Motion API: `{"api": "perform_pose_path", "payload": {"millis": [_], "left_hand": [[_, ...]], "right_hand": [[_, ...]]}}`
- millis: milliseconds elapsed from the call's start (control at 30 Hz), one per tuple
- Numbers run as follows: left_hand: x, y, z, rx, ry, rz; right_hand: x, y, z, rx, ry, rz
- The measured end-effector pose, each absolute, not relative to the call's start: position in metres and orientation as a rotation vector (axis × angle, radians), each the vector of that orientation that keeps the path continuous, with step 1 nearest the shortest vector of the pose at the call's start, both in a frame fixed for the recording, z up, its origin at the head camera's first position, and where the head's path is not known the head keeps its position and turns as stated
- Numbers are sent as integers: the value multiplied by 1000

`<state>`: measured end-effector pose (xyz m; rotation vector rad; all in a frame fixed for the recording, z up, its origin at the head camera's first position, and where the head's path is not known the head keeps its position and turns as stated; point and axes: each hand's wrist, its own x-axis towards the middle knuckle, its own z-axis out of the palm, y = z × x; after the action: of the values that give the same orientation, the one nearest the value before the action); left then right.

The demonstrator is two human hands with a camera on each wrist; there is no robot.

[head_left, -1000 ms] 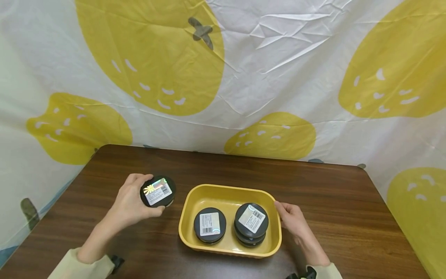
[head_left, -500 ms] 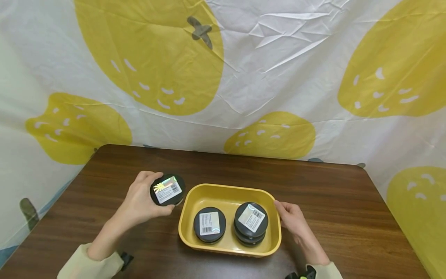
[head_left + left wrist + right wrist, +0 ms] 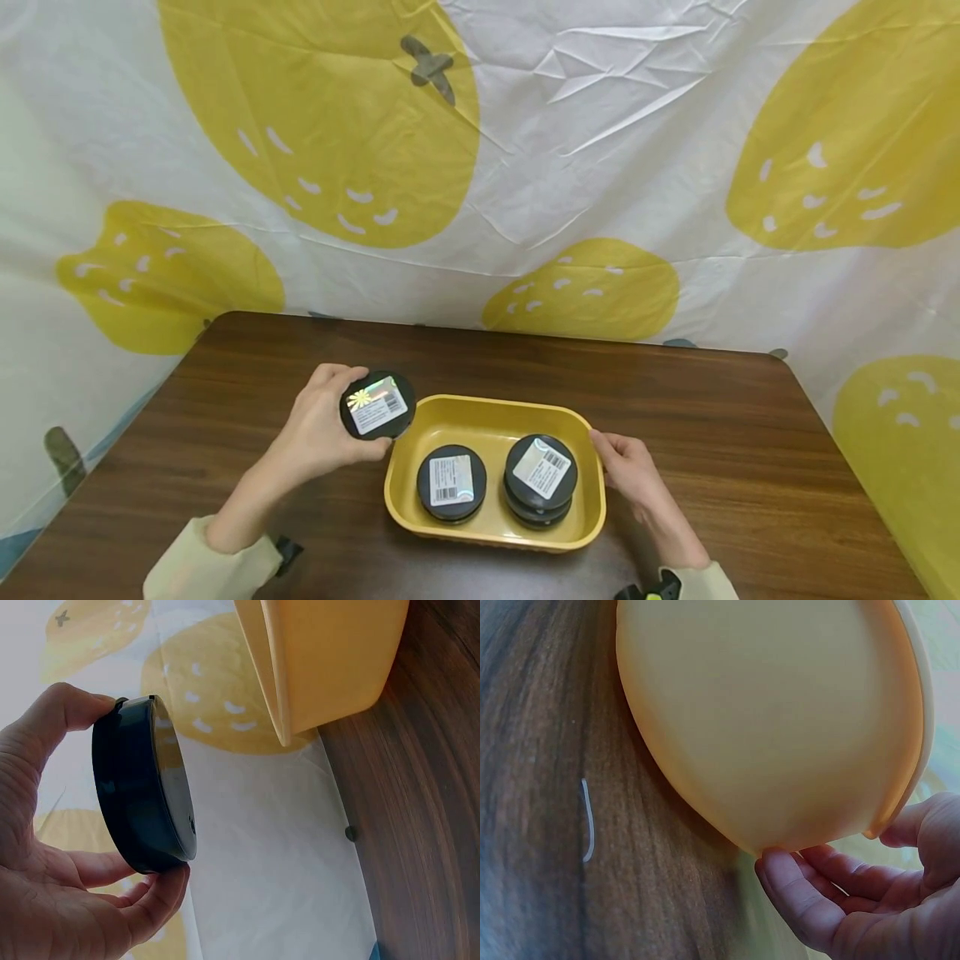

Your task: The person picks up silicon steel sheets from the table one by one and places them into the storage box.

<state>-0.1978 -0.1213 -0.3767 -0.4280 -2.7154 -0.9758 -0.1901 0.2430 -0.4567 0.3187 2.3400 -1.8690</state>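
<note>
In the head view my left hand (image 3: 322, 423) pinches a flat round black container (image 3: 377, 405) by its edge, thumb on one side and fingers on the other. A white label with a shiny yellow patch faces up. It is held in the air by the left end of a yellow plastic bin (image 3: 480, 537). Inside that bin lie a labelled black round container (image 3: 452, 483) on the left and a stack of similar containers (image 3: 541, 473) on the right. My right hand (image 3: 633, 475) grips the bin's right end, thumb at the rim and fingertips against its lower side in the right wrist view.
The bin stands on a dark wooden table (image 3: 750, 467). Behind the table hangs a white cloth (image 3: 525, 192) printed with large yellow fruit. A thin pale streak (image 3: 589, 821) shows on the wood in the right wrist view.
My left hand has moved right with the round black container, up to the bin's left end. The right hand and the bin have stayed in place.
</note>
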Motion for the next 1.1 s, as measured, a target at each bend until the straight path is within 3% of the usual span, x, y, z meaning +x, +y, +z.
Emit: {"api": "perform_pose_path", "payload": {"millis": [1100], "left_hand": [[-199, -99, -383, -502, -2710, -1001]], "right_hand": [[-189, 242, -456, 306, 2367, -1852]]}}
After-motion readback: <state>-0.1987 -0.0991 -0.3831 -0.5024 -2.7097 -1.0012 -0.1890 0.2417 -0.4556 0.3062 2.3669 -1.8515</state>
